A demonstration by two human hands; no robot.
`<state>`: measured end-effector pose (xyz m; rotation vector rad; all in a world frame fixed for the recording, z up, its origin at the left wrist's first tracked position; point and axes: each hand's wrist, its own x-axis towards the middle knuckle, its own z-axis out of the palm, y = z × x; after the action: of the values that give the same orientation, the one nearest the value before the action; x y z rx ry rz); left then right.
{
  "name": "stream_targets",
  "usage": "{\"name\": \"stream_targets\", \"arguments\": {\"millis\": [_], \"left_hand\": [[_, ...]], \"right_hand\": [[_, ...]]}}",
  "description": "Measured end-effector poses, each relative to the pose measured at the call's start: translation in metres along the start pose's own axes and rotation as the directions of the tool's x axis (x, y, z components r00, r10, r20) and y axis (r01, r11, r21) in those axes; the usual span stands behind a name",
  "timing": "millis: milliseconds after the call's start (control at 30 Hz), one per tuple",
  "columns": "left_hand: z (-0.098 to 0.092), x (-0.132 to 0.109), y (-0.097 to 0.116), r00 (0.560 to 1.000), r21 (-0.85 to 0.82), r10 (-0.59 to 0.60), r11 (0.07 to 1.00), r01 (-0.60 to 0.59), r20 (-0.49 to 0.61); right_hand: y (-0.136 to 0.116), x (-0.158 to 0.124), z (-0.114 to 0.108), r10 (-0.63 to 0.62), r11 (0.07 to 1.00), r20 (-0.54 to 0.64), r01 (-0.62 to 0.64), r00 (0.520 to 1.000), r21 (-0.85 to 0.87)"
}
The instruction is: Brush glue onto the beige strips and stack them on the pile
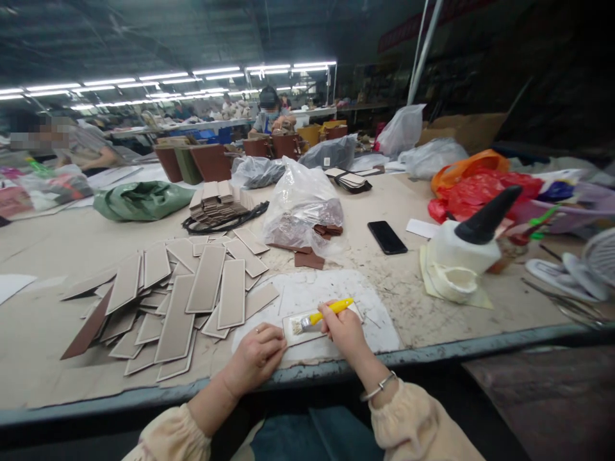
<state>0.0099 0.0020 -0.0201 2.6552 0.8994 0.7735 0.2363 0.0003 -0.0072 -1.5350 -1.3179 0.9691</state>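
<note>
Right hand (346, 331) is clenched around the yellow handle of the brush (323, 315), bristles down on the left part of a single strip (298, 338) that lies flat on the white sheet (336, 288) at the near edge of the table (432, 353). Left hand (255, 355) sits just beside the strip's left end with its fingers curled under; whether the tips pin the strip or only rest on the sheet, I cannot tell. So that is one piece under the brush right now, and I cannot see how much of its face is coated. Look left: a wide fan of pale strips (192, 301) is spread out and overlapping across the table, a few showing a brown side. That reads to me like a large batch already handled and laid out, though no wet sheen shows to prove it. Further back a neat stack of strips (214, 200) sits near a coil of dark cord, and it looks to me like stock waiting its turn, so I would call this somewhere in the middle, not near the end. A white bottle with a black nozzle (473, 243) stands to the right, well apart from the hands, with a phone (387, 237) and a clear bag (302, 205) between.
</note>
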Motion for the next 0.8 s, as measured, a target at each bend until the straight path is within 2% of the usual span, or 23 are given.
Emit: {"name": "stream_targets", "arguments": {"millis": [333, 467, 567, 700, 800], "left_hand": [[0.000, -0.001, -0.004, 1.000, -0.033, 0.014, 0.999, -0.014, 0.003], [0.000, 0.000, -0.003, 1.000, -0.032, 0.011, 0.999, -0.011, 0.002], [-0.001, 0.002, -0.002, 1.000, -0.027, 0.014, 1.000, -0.014, 0.001], [-0.002, 0.004, 0.000, 1.000, -0.018, 0.025, 1.000, -0.025, 0.006], [-0.002, 0.004, 0.000, 1.000, -0.015, 0.016, 1.000, -0.016, 0.010]], "right_hand": [[0.007, 0.007, -0.071, -0.022, 0.984, -0.229, -0.019, 0.973, -0.176], [0.003, 0.003, -0.087, -0.049, 0.977, -0.296, -0.016, 0.954, -0.211], [-0.002, -0.004, -0.078, -0.067, 0.994, -0.253, 0.041, 0.965, -0.105], [-0.005, -0.012, -0.041, -0.005, 0.988, -0.021, 0.009, 1.000, 0.153], [-0.003, -0.013, -0.025, -0.038, 0.996, 0.057, 0.033, 0.998, 0.081]]}}
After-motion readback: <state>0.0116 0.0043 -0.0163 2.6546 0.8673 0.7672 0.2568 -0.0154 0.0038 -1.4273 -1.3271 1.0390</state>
